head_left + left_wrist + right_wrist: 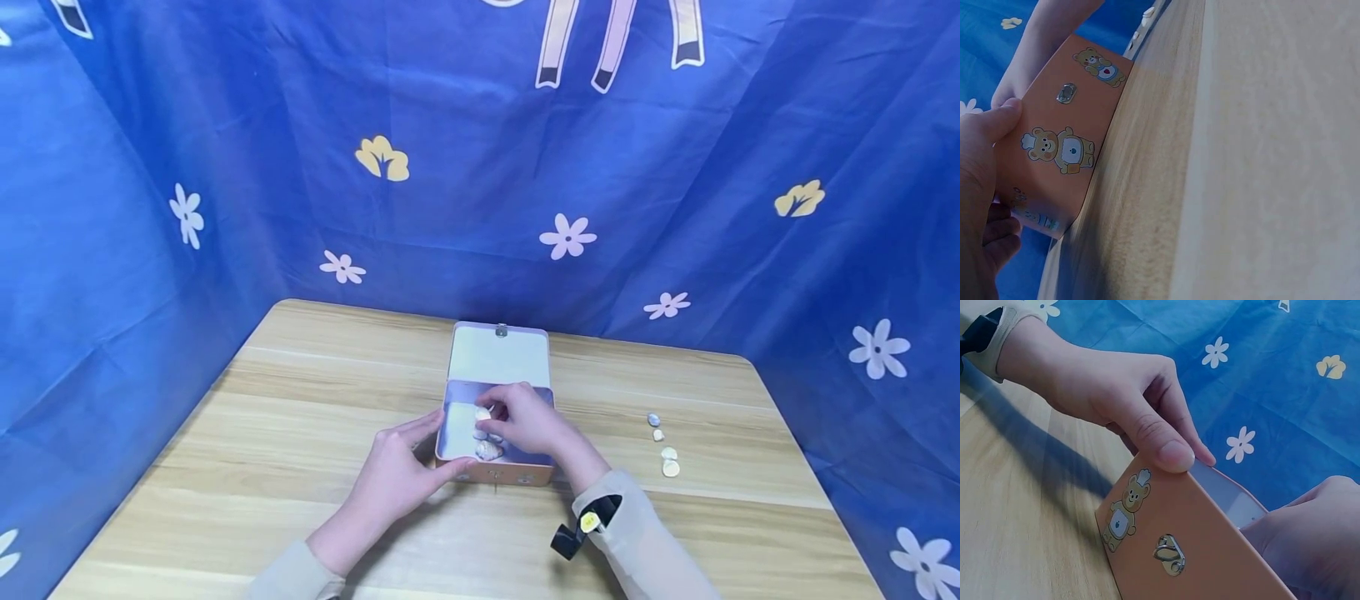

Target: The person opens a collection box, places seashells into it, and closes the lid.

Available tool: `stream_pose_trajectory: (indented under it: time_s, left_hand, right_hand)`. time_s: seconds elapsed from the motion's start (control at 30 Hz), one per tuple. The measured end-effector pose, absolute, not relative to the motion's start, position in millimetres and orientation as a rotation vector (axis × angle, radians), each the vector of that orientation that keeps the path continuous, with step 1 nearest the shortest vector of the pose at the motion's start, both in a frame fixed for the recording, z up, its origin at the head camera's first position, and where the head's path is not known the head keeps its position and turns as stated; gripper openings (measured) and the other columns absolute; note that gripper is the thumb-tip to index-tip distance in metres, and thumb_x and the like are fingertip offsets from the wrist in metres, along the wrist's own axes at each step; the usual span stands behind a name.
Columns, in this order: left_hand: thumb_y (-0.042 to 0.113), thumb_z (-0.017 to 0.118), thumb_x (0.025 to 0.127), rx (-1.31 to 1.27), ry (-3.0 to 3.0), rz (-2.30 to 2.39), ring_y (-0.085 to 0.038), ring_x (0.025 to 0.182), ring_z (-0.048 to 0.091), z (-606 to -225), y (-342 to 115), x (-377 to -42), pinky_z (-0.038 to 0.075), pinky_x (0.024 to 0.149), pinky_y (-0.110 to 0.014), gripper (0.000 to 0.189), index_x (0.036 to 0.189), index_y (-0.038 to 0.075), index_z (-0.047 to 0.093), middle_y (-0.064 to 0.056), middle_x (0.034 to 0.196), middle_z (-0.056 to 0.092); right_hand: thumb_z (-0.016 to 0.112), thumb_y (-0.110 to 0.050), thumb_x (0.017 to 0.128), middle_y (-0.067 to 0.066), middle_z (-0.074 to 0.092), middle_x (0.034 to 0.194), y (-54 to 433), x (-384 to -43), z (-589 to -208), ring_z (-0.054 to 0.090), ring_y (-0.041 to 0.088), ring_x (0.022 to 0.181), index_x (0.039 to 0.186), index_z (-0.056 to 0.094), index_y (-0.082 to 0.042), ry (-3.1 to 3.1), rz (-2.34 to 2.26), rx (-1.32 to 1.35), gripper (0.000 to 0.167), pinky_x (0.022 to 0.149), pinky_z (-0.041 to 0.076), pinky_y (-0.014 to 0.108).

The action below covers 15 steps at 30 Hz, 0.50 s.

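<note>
An orange tin box (pixel 517 475) with bear pictures and a metal clasp stands on the table, lid (pixel 498 354) raised. My left hand (pixel 393 475) holds its near left corner, thumb over the front wall and fingers along the left side; the left wrist view shows that hand (pixel 979 169) against the tin. Inside the box, my right hand (pixel 525 421) pinches a pale seashell (pixel 482 413) between thumb and fingers. Below it lies a ridged seashell (pixel 489 451) on the box floor, with others partly hidden by the fingers. In the right wrist view, the right hand (pixel 1310 540) reaches behind the front wall.
To the right of the box, several small shell-like pieces (pixel 671 468) lie in a loose row on the wooden table (pixel 300 433). A blue patterned cloth (pixel 465 208) hangs behind the table and along both sides. A black strap (pixel 600 510) circles the right wrist.
</note>
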<state>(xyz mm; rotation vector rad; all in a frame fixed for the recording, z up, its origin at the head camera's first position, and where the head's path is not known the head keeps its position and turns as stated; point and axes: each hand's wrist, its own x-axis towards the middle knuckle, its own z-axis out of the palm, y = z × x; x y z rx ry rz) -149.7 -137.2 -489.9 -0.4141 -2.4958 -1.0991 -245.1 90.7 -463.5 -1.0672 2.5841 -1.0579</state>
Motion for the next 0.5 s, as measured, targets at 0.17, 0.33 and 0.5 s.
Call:
stream_pose_trajectory:
  time_s: [0.17, 0.33, 0.5]
  left_hand:
    - [0.060, 0.093, 0.074, -0.413, -2.495, -1.106, -0.039, 0.121, 0.066, -489.4, -137.3, -149.4, 0.054, 0.103, -0.047, 0.089, 0.131, -0.004, 0.070, -0.014, 0.131, 0.069]
    - [0.059, 0.094, 0.073, -0.415, -2.483, -1.107, -0.039, 0.120, 0.067, -489.6, -137.2, -149.2, 0.054, 0.103, -0.047, 0.089, 0.130, -0.005, 0.071, -0.016, 0.130, 0.070]
    - [0.060, 0.094, 0.073, -0.414, -2.475, -1.100, -0.039, 0.119, 0.068, -491.0, -138.2, -149.7, 0.055, 0.103, -0.047, 0.089, 0.129, -0.005, 0.071, -0.016, 0.128, 0.070]
  right_hand:
    - [0.080, -0.009, 0.096, 0.002, 0.074, 0.096, 87.3, -246.3, -465.2, 0.064, 0.007, 0.080, 0.119, 0.076, 0.003, 2.591, -1.017, -1.070, 0.025, 0.073, 0.058, 0.025]
    - [0.078, -0.006, 0.096, 0.009, 0.076, 0.103, 85.8, -245.4, -464.1, 0.069, 0.011, 0.085, 0.117, 0.075, 0.003, 2.622, -0.961, -1.084, 0.023, 0.078, 0.061, 0.026]
    - [0.077, -0.006, 0.097, 0.010, 0.076, 0.104, 87.7, -242.9, -460.9, 0.070, 0.014, 0.088, 0.116, 0.075, 0.002, 2.669, -0.921, -1.114, 0.022, 0.079, 0.061, 0.027]
